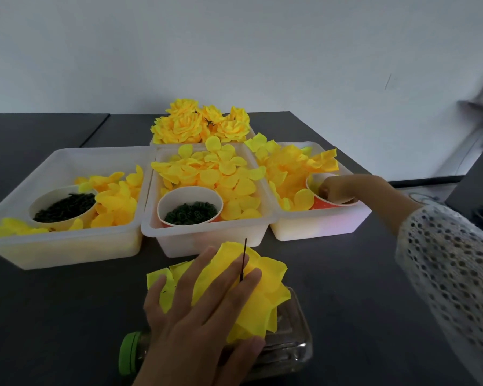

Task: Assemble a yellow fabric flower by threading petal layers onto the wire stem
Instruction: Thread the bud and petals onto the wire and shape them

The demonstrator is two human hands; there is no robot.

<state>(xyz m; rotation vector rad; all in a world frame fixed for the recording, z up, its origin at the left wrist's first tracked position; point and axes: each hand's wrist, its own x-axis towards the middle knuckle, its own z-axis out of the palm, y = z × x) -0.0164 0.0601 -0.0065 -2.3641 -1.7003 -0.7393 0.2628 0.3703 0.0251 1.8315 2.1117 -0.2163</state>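
We see bright yellow petals (229, 174) in translucent white trays (207, 240) on a dark grey worktop (67, 316). Dark green pieces fill a white-lined orange cup (190, 207). Our sleeve (452, 274) is white openwork mesh; the bottle cap (129, 352) is lime green.

Three bins (207, 232) abreast; finished flowers (201, 122) behind; bottle (285, 346) in front.
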